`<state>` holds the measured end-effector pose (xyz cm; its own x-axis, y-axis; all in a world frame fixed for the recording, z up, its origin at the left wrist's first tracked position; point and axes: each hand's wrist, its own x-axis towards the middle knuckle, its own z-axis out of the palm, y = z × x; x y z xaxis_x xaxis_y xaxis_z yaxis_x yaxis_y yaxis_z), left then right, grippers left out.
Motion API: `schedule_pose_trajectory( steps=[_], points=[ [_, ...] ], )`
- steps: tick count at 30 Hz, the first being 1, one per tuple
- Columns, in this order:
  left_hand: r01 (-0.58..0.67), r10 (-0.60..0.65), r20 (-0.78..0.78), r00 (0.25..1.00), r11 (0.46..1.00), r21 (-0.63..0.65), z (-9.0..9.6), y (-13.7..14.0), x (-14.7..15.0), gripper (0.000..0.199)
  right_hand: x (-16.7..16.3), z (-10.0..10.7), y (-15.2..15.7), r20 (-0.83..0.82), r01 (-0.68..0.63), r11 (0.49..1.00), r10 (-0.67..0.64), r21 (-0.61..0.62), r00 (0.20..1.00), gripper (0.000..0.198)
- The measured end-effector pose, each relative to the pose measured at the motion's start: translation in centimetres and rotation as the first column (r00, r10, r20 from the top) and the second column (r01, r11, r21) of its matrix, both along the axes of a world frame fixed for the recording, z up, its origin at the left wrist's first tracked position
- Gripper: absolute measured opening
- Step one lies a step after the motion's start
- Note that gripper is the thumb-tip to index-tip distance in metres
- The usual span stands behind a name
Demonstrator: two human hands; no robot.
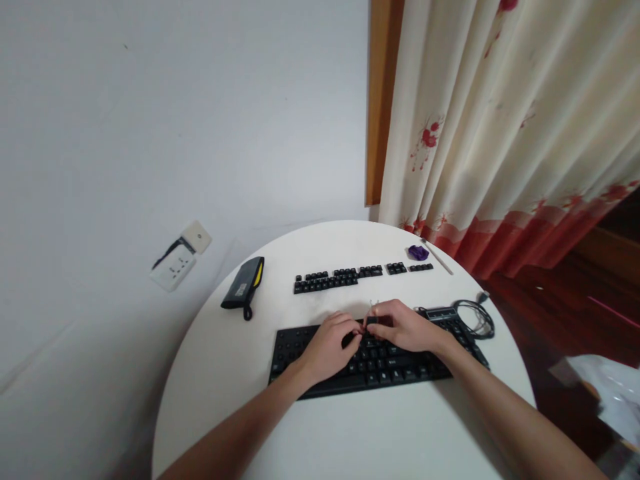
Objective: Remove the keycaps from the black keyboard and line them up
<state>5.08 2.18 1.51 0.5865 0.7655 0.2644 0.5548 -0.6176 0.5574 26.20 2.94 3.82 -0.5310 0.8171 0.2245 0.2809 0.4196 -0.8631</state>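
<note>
A black keyboard (345, 383) lies across the table in front of me, several of its keycaps off on the left and upper side. My right hand (403, 327) is closed over its upper middle, thumb and forefinger pinching a small black keycap (373, 321). Thin wire ends, perhaps of a keycap puller (371, 305), stick up beside those fingers. My left hand (334, 343) is over the keyboard's middle, its fingertips pressed together and touching near the right fingertips; what they hold, if anything, is hidden. Beyond the keyboard, loose black keycaps (327, 284) stand in short rows.
A dark pouch (244, 283) with a yellow edge lies at the left. A purple crumpled cloth (418, 253) and a thin brush (440, 259) are at the back right. The coiled cable (483, 327) rests by the keyboard's right end. The round white table (225, 373) meets the wall.
</note>
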Motion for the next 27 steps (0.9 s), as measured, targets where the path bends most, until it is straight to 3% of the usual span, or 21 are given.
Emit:
schedule_pose_trajectory(
  steps=[6, 11, 17, 22, 27],
  points=[
    [0.055, -0.048, -0.109, 0.993, 0.996, 0.068, 0.4, -0.7, 0.0, 0.008, 0.2, 0.2, -0.4, 0.069, -0.069, 0.994, 0.063, 0.089, 0.996, 0.014],
    [0.074, -0.069, -0.117, 0.991, 0.997, 0.035, 0.3, -0.4, 0.1, 0.006, 0.0, -0.4, -0.1, 0.164, 0.024, 0.976, -0.06, 0.216, 0.985, 0.019],
    [0.031, -0.037, -0.096, 0.995, 0.998, -0.062, -0.7, 0.9, 0.6, 0.021, -0.5, -1.1, 0.1, 0.189, -0.011, 0.977, -0.03, 0.215, 0.981, 0.022],
    [-0.001, -0.003, -0.062, 0.998, 0.998, -0.066, -0.9, 0.7, 0.8, 0.017, -0.6, -1.7, 0.6, 0.27, 0.049, 0.983, -0.097, 0.179, 0.958, 0.023],
    [-0.035, 0.036, 0.0, 0.999, 0.998, -0.048, -0.6, 0.1, 0.8, 0.012, -0.9, -1.9, 0.7, 0.217, 0.058, 0.993, -0.08, 0.107, 0.973, 0.028]
  ],
)
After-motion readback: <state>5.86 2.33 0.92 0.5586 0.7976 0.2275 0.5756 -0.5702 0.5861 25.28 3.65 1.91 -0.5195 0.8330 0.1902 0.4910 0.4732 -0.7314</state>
